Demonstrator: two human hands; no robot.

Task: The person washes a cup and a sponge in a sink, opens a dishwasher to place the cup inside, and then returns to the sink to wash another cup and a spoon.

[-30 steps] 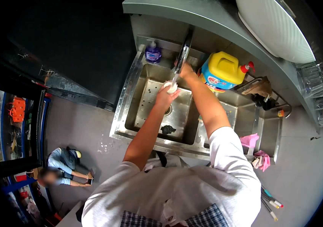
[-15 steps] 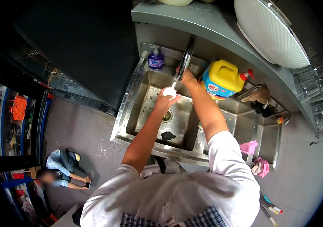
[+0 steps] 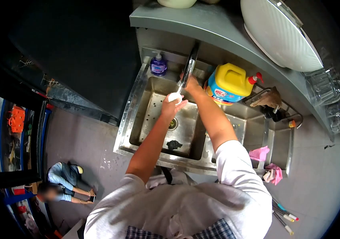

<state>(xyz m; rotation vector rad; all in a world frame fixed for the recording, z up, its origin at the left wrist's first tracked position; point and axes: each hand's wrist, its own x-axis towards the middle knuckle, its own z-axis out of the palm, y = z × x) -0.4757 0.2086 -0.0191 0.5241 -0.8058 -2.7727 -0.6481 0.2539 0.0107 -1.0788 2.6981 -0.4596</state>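
My left hand (image 3: 170,108) holds a small white cup or bowl (image 3: 174,98) under the spout, its fingers around the underside. A thin stream of water runs from the chrome faucet (image 3: 190,65) towards it. Up at the faucet, my right hand (image 3: 192,85) is closed around it, with fingertips showing on the spout's left side; part of this hand is hidden behind the metal. Both hands are over the left basin of the steel sink (image 3: 124,137). On the basin floor lies a dark scouring pad (image 3: 174,144), near the drain (image 3: 172,124).
A purple soap bottle (image 3: 158,65) and a big yellow-blue detergent jug (image 3: 229,83) stand behind the sink. Pink cloths (image 3: 259,153) hang at the right. A grey shelf (image 3: 202,26) overhangs with a large white bowl (image 3: 279,36) and glasses. At left, a person (image 3: 64,179) crouches on the floor.
The view has shifted slightly, so the sink sits a little further left. Both hands keep their places at the faucet and cup, and water still runs.
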